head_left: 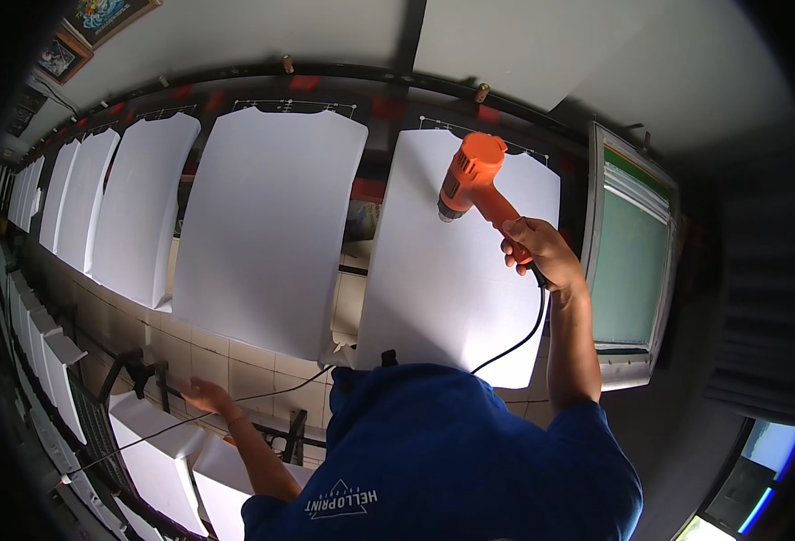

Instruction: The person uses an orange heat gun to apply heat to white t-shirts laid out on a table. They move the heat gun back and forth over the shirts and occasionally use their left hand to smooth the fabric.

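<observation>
My right hand point(542, 251) is wrapped round the handle of an orange heat gun point(481, 155). Its dark nozzle points down and left over a white shirt point(456, 270) stretched flat on a board. A black cord point(528, 334) leaves the handle and curves down toward my blue shirt. Off to the left, my left hand point(206, 395) hangs in the air with its fingers apart and nothing seen in them. The cord's further stretch point(275, 391) passes close by that wrist; whether they touch, I cannot tell.
Left of the heat gun lies another white shirt point(266, 225) on its board, with several more in a row beyond. A framed printing screen point(634, 257) stands on the right. Behind my left arm runs a second row of white-covered boards point(158, 451) on a dark metal frame.
</observation>
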